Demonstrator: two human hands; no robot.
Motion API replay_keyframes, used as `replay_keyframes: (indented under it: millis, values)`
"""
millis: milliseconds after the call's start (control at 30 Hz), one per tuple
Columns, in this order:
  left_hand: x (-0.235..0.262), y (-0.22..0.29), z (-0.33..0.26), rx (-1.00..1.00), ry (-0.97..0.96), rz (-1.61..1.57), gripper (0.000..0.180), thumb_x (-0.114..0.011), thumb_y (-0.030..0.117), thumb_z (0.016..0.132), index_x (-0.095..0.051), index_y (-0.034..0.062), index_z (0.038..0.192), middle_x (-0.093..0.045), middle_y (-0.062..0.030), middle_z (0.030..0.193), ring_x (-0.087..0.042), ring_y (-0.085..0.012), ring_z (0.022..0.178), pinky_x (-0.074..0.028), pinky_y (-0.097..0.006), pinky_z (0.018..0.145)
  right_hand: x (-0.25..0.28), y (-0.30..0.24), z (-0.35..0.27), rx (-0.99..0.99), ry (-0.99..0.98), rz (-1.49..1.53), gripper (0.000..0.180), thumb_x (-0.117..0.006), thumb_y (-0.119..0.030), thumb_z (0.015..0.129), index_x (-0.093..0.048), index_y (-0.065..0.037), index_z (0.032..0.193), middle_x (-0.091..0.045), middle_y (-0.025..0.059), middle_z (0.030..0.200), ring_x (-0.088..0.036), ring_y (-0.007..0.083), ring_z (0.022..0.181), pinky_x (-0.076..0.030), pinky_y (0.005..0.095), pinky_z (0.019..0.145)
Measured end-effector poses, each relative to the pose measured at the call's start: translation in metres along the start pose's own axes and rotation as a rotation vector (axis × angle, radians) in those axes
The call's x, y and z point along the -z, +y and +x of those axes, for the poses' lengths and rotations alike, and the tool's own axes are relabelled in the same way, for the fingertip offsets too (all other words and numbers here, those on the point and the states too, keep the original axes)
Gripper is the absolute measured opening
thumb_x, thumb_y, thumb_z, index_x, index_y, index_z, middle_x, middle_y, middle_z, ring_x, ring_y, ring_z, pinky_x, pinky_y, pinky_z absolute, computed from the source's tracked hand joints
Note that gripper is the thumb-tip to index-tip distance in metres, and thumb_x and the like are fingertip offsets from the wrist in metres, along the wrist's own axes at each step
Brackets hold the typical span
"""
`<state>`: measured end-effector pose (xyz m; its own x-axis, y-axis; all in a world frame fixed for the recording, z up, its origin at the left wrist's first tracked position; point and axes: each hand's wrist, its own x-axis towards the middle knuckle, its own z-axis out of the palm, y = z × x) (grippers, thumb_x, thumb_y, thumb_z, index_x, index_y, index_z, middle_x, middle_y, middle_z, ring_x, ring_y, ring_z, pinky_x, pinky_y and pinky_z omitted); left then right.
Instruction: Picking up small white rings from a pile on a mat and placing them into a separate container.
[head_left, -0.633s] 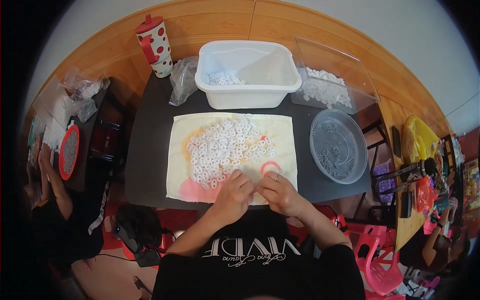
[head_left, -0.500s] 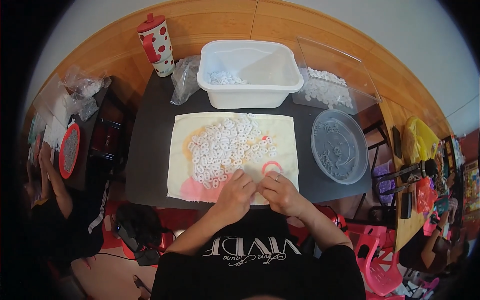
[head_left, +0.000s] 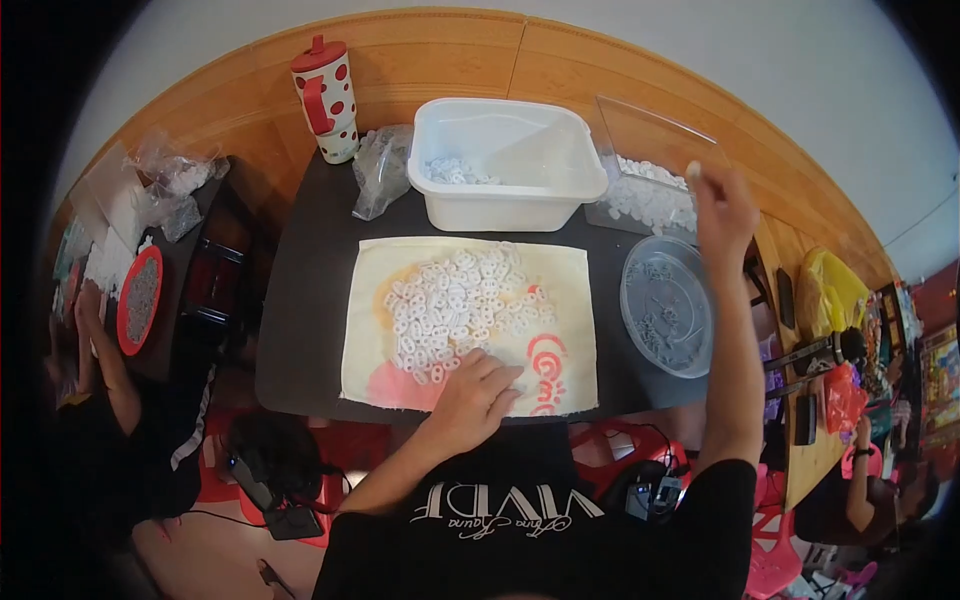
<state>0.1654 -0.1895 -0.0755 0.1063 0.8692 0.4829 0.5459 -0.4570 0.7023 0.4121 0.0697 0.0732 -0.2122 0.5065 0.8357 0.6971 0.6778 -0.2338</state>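
Observation:
A pale yellow towel [head_left: 365, 330] lies on the dark table with a heap of small white two-holed plastic pieces [head_left: 455, 300] on it. My left hand [head_left: 470, 398] rests at the towel's front edge, just below the heap. Its fingers are curled together, and what they hold, if anything, is too small to make out. Raised at the right, my right hand [head_left: 727, 212] pinches a small white piece [head_left: 694, 171] between thumb and fingertips. That hand is beside a clear plastic box [head_left: 622, 215] filled with flat white pieces [head_left: 650, 203].
A white tub [head_left: 510, 205] with more white pieces stands behind the towel. Right of the towel sits a clear round tray [head_left: 668, 310] of small metal parts. A spotted tumbler [head_left: 328, 105] and a plastic bag [head_left: 382, 172] are at back left. Another person's arm [head_left: 112, 365] works at the far left.
My right hand has left my left hand at the towel's front and moved up and right to the clear box. My left hand stays near its place. The view has shifted slightly.

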Motion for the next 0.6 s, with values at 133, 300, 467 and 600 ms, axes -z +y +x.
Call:
replay_keyframes:
  millis: [133,300,467,600]
  values:
    - [0.0,0.0,0.0,-0.013,0.005,-0.02,0.03,-0.072,-0.001,0.075,-0.067,-0.0026,0.105,-0.061,-0.0133,0.083,-0.056,-0.0317,0.08,-0.046,-0.041,0.071,-0.013,0.023,0.007,-0.155,-0.039,0.145,0.005,-0.067,-0.004,0.091,-0.068,0.001,0.09,-0.063,0.0063,0.074,-0.059,0.0122,0.071,-0.047,0.0281,0.065]
    - [0.0,0.0,0.002,-0.005,-0.017,-0.003,0.031,-0.072,-0.002,0.074,-0.068,-0.002,0.105,-0.061,-0.0132,0.085,-0.055,-0.0316,0.081,-0.046,-0.041,0.071,-0.05,-0.037,-0.095,0.266,-0.645,0.373,0.011,-0.069,0.001,0.081,-0.069,-0.002,0.092,-0.067,0.0124,0.087,-0.064,0.0291,0.084,-0.052,0.0386,0.072]
    - [0.003,0.002,0.003,-0.014,-0.003,0.001,0.03,-0.072,0.0,0.075,-0.068,-0.0019,0.104,-0.061,-0.0131,0.086,-0.055,-0.0317,0.081,-0.046,-0.041,0.072,-0.064,-0.082,-0.128,0.135,-0.704,0.23,0.013,-0.071,-0.009,0.082,-0.069,-0.005,0.095,-0.059,0.0147,0.086,-0.061,0.0362,0.085,-0.05,0.0455,0.074]
    - [0.0,0.001,0.004,-0.018,-0.02,-0.009,0.029,-0.073,0.001,0.075,-0.068,-0.0021,0.104,-0.061,-0.0135,0.086,-0.055,-0.0325,0.082,-0.047,-0.041,0.072,-0.071,-0.081,-0.133,0.111,-0.689,0.22,0.012,-0.07,-0.009,0.083,-0.068,-0.005,0.093,-0.058,0.0143,0.084,-0.06,0.0364,0.083,-0.05,0.046,0.072]
